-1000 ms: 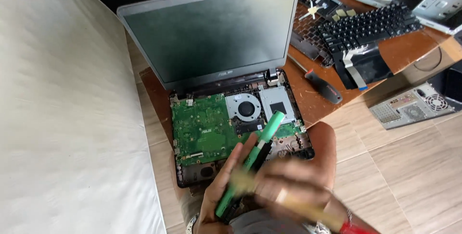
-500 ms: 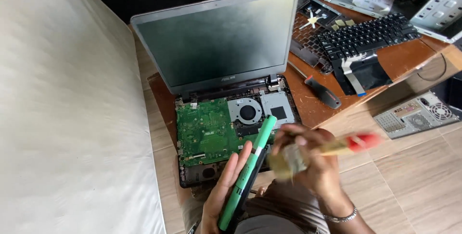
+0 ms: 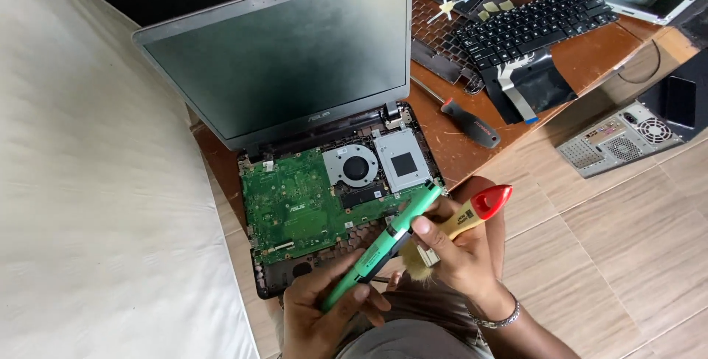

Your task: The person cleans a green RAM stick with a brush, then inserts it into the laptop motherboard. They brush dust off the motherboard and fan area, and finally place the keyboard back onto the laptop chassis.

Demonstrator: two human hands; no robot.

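An opened laptop (image 3: 295,71) sits in front of me, screen up, with its green motherboard (image 3: 295,200), fan and heatsink exposed. My left hand (image 3: 324,311) grips the near end of a long green memory module (image 3: 383,244), held edge-up over the laptop's front edge. My right hand (image 3: 457,256) holds a small paintbrush (image 3: 461,222) with a wooden handle and red tip. Its bristles rest against the module near its middle.
A red-and-black screwdriver (image 3: 472,123) lies on the wooden table (image 3: 590,53) right of the laptop. Loose black keyboards (image 3: 531,23) lie farther back. A desktop power supply (image 3: 619,137) stands on the tiled floor at right. A white surface fills the left side.
The brush has swung from lying across my front to pointing its red tip up and right, with the bristles now on the module. The view has shifted slightly.
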